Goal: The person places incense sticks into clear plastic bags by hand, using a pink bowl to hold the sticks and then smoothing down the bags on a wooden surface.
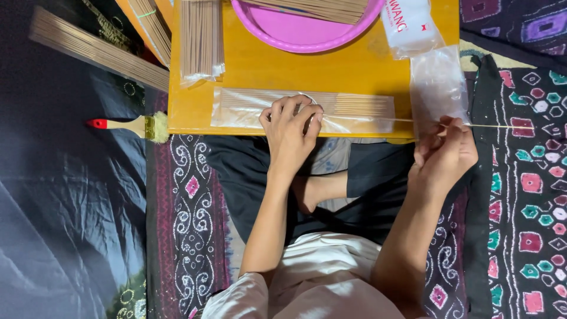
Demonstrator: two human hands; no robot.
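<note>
A long clear plastic sleeve [248, 109] partly filled with thin brown incense sticks lies along the front edge of a low yellow table [266, 68]. My left hand [289, 133] presses down on the sleeve near its middle, fingers curled over the plastic. My right hand [446, 153] is off the table's right corner and pinches a single thin stick [502, 126] that runs level toward the sleeve's open end.
A pink round tray [295, 29] with sticks sits at the table's back. A filled sleeve [201, 41] lies at the left, clear bags [437, 85] at the right. A red-handled brush [133, 125] lies left of the table, more stick bundles [94, 47] beyond. Patterned cloth covers the floor.
</note>
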